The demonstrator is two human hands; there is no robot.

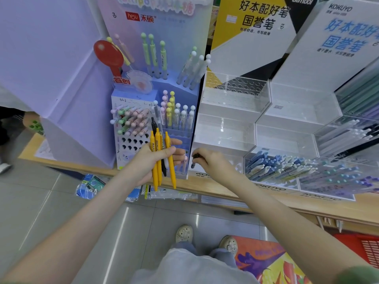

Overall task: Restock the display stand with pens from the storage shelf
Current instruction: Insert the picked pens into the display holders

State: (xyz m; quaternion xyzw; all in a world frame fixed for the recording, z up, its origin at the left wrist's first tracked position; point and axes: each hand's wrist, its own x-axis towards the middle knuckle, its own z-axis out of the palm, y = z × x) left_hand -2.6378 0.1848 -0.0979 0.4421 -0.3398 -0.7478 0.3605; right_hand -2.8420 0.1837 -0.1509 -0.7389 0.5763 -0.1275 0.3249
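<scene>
The pens (157, 141) were matte yellow, one black among them, bunched upright above the shelf's (297, 208) front edge. The left hand (144, 162) was curled round that bunch, thumb across it. The right hand (211, 160) pinched a dark pen (193, 165), tip down, just before the clear stand's (223, 128) lowest tier.

L hand (150, 160) grips yellow pens (155, 178), R hand (210, 159) pinches dark pen (193, 165)

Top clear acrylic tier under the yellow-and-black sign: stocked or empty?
Empty: the clear acrylic top tier holds no pens; its perforated base shows bare.
</scene>
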